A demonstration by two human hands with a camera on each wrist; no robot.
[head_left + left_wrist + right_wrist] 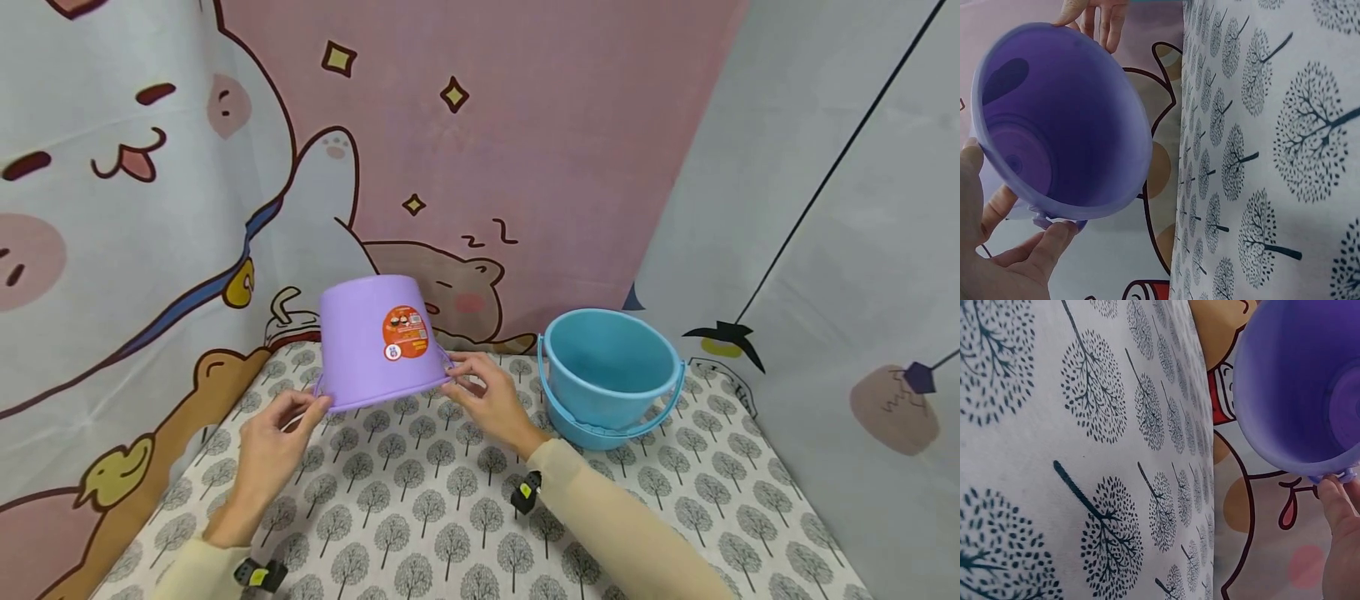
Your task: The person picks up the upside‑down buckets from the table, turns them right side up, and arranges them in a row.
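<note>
A purple bucket (371,350) with a round orange sticker (406,332) is held upside down and tilted above the table. My left hand (277,442) pinches its rim at the left, close to a handle joint. On the opposite side my right hand (491,396) grips the rim by the other joint, thumb below. The left wrist view looks into the bucket's hollow (1085,106), with nothing seen inside. Part of the same rim (1260,434) shows in the right wrist view, where the right fingers (1338,503) touch the handle joint.
Light blue buckets (611,354), one nested in another, stand upright on the table to the right, handles hanging down. A white cloth with grey trees (450,542) covers the table. Cartoon-printed curtains (540,150) hang behind and at both sides.
</note>
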